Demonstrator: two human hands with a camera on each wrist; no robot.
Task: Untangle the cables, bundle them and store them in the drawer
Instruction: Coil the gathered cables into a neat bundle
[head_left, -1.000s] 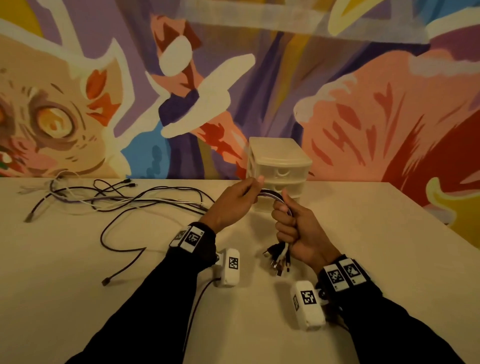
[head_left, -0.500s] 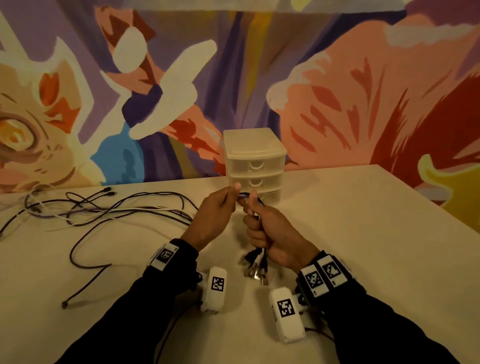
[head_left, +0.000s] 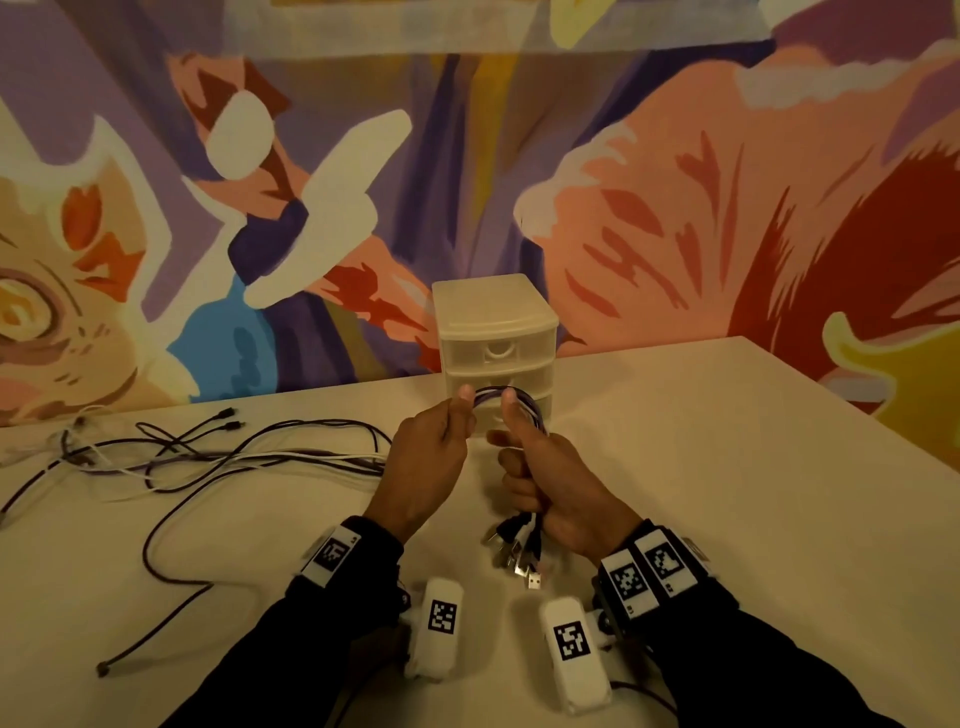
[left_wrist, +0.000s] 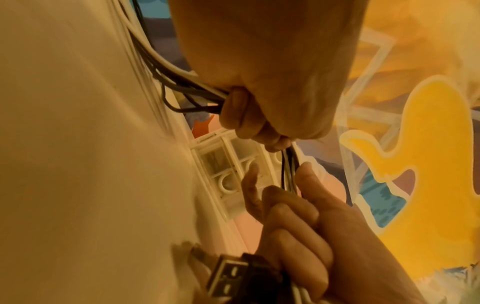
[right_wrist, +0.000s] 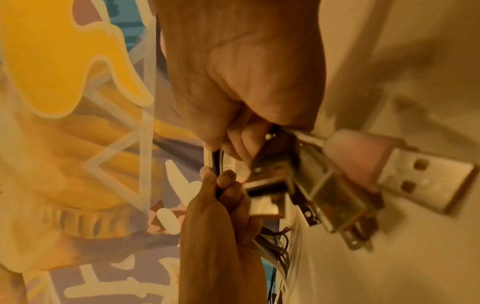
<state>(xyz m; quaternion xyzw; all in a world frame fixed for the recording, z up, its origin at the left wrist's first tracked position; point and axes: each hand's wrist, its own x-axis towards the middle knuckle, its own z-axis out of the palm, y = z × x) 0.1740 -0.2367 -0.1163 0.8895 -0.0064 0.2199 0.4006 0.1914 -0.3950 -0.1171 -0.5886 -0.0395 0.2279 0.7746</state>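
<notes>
Several black and white cables (head_left: 218, 457) trail across the table from the far left. Both hands hold them together in front of the small drawer unit (head_left: 493, 332). My right hand (head_left: 540, 467) grips the gathered cable bundle (head_left: 514, 397) in a fist, thumb up, and the USB plugs (head_left: 519, 551) hang out below it. My left hand (head_left: 441, 447) pinches the same strands just to the left, where they arch between the hands. In the right wrist view the USB plugs (right_wrist: 337, 185) stick out of the fist. In the left wrist view the strands (left_wrist: 288, 164) run between both hands.
The translucent three-drawer unit stands against the painted wall with its drawers closed. One loose black cable (head_left: 156, 561) curls toward the front left of the table (head_left: 727, 493). The table's right edge runs diagonally at the right.
The head view has shifted, so the scene sits lower and further left. The hands have drawn closer together and closer to the drawer unit, still holding the cables.
</notes>
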